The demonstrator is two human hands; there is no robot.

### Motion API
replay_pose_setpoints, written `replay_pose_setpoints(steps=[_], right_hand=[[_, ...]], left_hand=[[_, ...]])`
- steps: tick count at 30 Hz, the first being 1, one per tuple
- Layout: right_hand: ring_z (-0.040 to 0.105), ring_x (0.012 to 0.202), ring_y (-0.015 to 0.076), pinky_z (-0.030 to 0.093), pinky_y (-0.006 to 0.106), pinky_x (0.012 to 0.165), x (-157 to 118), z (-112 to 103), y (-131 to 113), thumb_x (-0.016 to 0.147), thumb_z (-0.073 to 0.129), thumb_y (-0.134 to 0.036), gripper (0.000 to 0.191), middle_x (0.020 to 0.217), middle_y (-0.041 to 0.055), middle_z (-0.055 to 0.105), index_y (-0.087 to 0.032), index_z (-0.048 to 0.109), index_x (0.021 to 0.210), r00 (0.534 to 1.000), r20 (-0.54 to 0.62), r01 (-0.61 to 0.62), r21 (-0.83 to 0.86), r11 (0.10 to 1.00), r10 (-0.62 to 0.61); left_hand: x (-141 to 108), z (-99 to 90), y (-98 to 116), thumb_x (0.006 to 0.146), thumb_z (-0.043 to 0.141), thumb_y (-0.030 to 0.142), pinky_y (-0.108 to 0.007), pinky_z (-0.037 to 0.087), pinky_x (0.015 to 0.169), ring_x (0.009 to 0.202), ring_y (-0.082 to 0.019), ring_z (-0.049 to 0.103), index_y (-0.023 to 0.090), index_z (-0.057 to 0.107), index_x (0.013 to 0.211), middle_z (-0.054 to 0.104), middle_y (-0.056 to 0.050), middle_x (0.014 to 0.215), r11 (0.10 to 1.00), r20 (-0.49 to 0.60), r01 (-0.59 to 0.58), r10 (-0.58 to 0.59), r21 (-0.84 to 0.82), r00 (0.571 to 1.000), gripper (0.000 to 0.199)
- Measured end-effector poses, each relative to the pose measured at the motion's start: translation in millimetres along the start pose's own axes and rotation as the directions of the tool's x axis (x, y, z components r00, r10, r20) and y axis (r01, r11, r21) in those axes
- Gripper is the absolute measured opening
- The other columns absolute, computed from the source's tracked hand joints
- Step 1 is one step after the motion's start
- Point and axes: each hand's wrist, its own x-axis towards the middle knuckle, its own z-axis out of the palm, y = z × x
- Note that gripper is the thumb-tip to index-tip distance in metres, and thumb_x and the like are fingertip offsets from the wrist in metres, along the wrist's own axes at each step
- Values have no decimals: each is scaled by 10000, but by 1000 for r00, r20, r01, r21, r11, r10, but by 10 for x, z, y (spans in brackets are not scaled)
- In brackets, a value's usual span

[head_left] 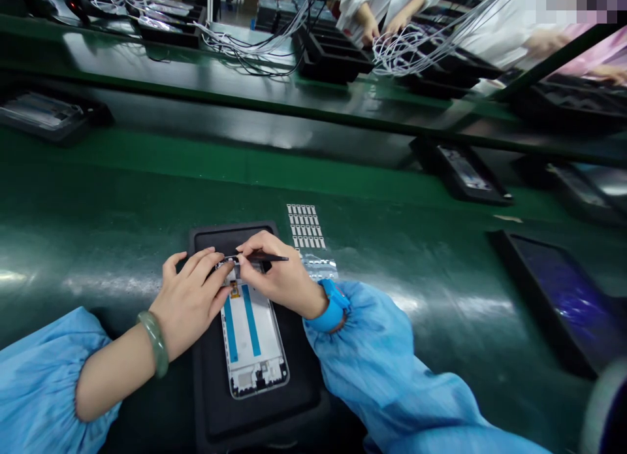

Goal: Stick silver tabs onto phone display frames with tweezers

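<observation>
A phone frame (264,333) with its inner side up lies on a black padded tray (208,389). Two blue strips run along its pale middle, and a small orange-brown flex cable (235,289) shows near the top. My left hand (189,304) rests with fingers stretched over the frame's upper left edge. In my right hand (274,281) is a slim dark pointed tool (269,257), pinched between thumb and fingers. It lies across the frame's top end, where my fingers hide the working spot.
A sheet of small white labels (306,225) and a clear film strip (321,266) lie beyond my right hand. Black trays (553,304) stand to the right and further back on the green bench. A raised shelf holds bins and white cables (411,49); other people's hands work there.
</observation>
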Motion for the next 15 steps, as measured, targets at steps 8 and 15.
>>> replay_pose_setpoints(steps=[8,15], right_hand=[[554,759,172,478,295,670,71,27,-240,782,463,-98,121,801,47,556,-206,492,829,982,187,88,-284,955,-35],[617,666,113,519,247,619,39,7,41,785,538,-209,107,811,2,603,-215,440,826,939,-3,-325,330,886,345]], left_hand=[[-1,4,-5,893,430,225,-507,284,971,1135,-265,524,181,594,1065,599,-107,1176,1000,-43,6,-7,-27,999,242],[2,-32,-27,892,443,332,-547,249,988,1166,-282,490,206,534,1190,579,-100,1199,997,21,-12,13,-82,1000,337]])
